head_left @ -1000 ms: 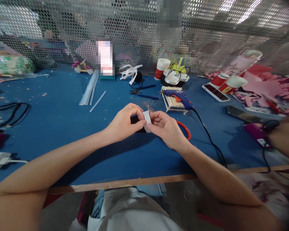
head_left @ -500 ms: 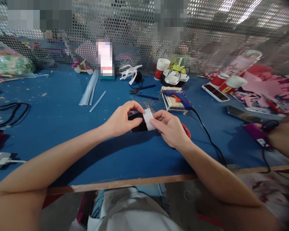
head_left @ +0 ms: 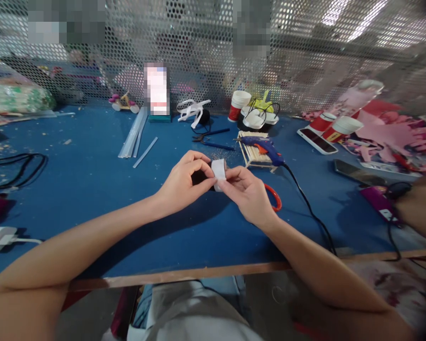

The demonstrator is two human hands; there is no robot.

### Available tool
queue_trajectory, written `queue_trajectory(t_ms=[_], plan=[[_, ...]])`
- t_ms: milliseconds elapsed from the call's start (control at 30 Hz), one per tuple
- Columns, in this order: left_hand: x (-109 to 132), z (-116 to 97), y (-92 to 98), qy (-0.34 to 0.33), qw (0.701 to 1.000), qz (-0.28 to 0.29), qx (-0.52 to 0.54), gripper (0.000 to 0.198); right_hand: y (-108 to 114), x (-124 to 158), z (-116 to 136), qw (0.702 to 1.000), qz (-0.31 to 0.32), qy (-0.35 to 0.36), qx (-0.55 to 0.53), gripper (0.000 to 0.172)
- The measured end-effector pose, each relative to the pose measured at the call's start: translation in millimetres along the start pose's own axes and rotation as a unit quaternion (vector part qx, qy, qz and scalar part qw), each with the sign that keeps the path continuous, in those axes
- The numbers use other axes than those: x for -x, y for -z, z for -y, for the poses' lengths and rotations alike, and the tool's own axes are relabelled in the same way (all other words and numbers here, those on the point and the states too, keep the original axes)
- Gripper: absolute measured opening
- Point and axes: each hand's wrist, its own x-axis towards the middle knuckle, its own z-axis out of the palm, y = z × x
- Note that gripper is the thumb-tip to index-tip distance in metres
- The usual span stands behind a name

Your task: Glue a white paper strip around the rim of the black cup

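Between my hands is a small black piece point(head_left: 199, 177), mostly hidden by my fingers, with a white strip point(head_left: 218, 168) across its right end. My left hand point(head_left: 188, 182) grips the black piece from the left, thumb tip against the strip's edge. From the right, my right hand point(head_left: 246, 192) pinches the white strip and the end of the piece between thumb and fingers. Beside my right hand a red scissors-like handle loop point(head_left: 274, 198) shows; the rest of that tool is covered.
A blue glue gun point(head_left: 261, 144) rests on a small stick rack point(head_left: 250, 154), its cord running toward the front edge. Pliers point(head_left: 213, 139) and clear glue sticks point(head_left: 133, 132) lie behind my hands. Phones point(head_left: 317, 139), cups point(head_left: 239, 105) and another person's arm point(head_left: 421, 203) are rightward.
My left hand has shifted slightly right along the black piece, covering more of it. Its thumb now meets the white strip, which looks more curved. My right hand keeps its pinch.
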Motion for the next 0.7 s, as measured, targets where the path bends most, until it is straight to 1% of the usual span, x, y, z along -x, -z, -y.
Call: queue_trajectory(t_ms=[133,267,333,700], plan=[[0,1,-2.5,0.029,0.999,-0.002,0.023,0.008,2,-2,-6,0.999,0.007,-0.022,-0.036,0.022],[2,2,-6.8,0.043,0.998,0.014,0.048,0.006,4,-6,-12,0.991,0.007,-0.087,-0.106,0.024],[3,3,-7.9,0.048,0.997,0.023,0.053,0.005,4,-8,-12,0.988,0.006,-0.102,-0.119,0.022],[3,2,-7.0,0.040,0.998,0.029,0.044,0.003,2,-6,-11,0.989,-0.005,-0.096,-0.111,0.016]])
